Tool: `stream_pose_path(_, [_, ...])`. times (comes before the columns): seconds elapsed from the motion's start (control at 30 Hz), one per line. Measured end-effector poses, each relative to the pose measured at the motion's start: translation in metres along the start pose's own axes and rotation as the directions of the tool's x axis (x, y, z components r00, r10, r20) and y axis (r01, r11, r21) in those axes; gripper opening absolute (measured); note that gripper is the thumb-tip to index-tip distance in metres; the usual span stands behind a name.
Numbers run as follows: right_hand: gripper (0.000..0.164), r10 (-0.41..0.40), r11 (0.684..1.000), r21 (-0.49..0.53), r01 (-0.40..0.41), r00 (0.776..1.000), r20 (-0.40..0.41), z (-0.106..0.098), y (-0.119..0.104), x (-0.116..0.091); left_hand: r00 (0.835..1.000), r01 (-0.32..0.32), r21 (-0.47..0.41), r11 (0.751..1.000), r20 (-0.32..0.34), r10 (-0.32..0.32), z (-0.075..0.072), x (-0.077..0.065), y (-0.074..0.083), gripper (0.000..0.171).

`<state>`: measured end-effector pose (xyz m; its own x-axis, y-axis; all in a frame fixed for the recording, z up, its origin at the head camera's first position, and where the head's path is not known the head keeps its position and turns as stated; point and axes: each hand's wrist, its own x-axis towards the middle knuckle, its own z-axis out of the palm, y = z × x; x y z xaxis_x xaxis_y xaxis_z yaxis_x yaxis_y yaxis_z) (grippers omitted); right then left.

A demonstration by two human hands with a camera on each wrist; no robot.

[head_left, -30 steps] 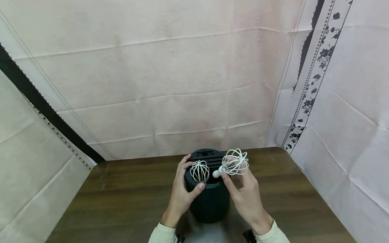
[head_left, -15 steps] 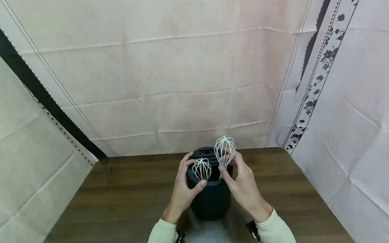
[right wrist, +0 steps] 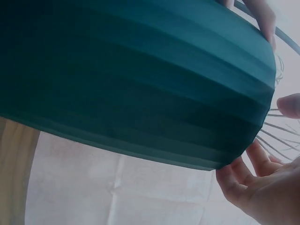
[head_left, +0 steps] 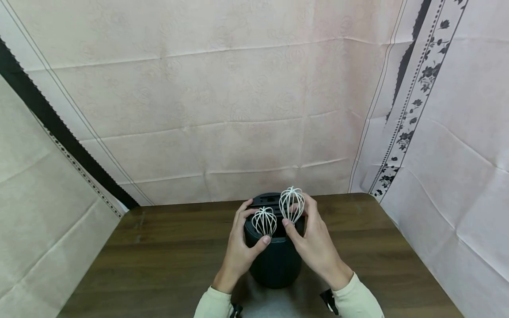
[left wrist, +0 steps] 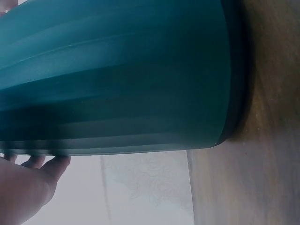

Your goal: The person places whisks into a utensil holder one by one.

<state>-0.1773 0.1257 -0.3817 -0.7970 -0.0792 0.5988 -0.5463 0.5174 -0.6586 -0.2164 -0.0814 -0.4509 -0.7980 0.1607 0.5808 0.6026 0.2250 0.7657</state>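
A dark green utensil holder point(head_left: 275, 265) with a fluted side stands on the table, its top slotted at the back. My left hand point(head_left: 238, 254) grips its left side near the rim, thumb at the front and fingers at the back. By that thumb, a white wire whisk point(head_left: 264, 227) sticks up out of the holder's opening. My right hand point(head_left: 319, 249) pinches a second white whisk point(head_left: 292, 214) low on its wires, upright over the opening's right part; the lower end is hidden in the holder. In the right wrist view, the right fingers point(right wrist: 229, 180) reach the holder's rim.
The brown wooden table point(head_left: 167, 256) spreads to both sides of the holder. Pale cloth point(head_left: 238, 97) hangs behind its back edge, and more cloth point(head_left: 469, 185) with a floral border stands at the right.
The right whisk has swung from lying sideways, handle knob showing, to upright with its handle end down in the holder, then dropped slightly. My left hand keeps its grip on the holder.
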Motion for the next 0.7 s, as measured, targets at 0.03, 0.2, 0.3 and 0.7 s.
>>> stream_pose_path(0.03, [0.080,-0.007,1.000,-0.004,0.007,1.000,-0.004,0.000,0.001,0.000,1.000,0.001,0.001,1.000,0.000,-0.001,0.000,0.000,0.000,0.061])
stream_pose_path(0.2, [0.086,-0.056,0.997,-0.049,0.054,0.998,-0.026,0.002,0.004,0.001,1.000,0.002,0.004,1.000,0.001,-0.002,0.000,0.000,-0.001,0.061])
stream_pose_path(0.3, [0.084,-0.067,0.995,-0.075,0.066,0.998,-0.018,0.003,0.005,-0.001,1.000,0.000,0.005,1.000,0.001,0.000,0.000,0.000,-0.001,0.061])
stream_pose_path(0.7, [0.088,-0.136,0.973,-0.193,0.129,0.990,-0.024,0.008,0.011,-0.006,1.000,-0.008,0.007,1.000,0.000,0.008,0.000,0.000,0.000,0.061])
